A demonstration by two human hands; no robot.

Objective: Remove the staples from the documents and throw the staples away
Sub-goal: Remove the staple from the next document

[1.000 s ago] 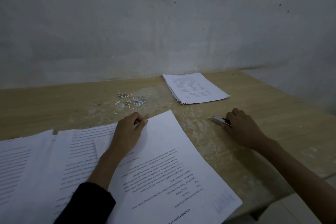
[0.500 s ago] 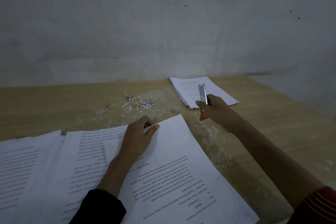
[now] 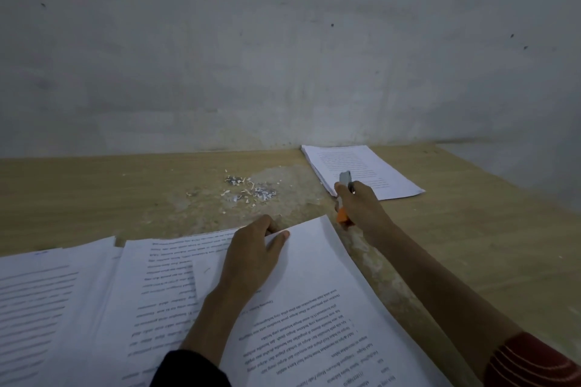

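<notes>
A printed document (image 3: 314,308) lies in front of me on the wooden table (image 3: 471,245), overlapping more sheets (image 3: 63,308) to its left. My left hand (image 3: 251,258) pinches the document's far corner, thumb on top and fingers under the edge. My right hand (image 3: 361,210) grips a silver stapler with an orange end (image 3: 344,198), held upright just right of that corner. A small heap of pulled staples and paper scraps (image 3: 248,190) lies beyond the document.
A second stack of papers (image 3: 371,173) sits at the back right against the grey wall (image 3: 283,56). The table's right edge runs diagonally at the far right. The tabletop is worn and pale around the staple heap.
My right hand picked the stapler up from the table at the right and carried it left toward the document's corner. My left hand stayed on the corner.
</notes>
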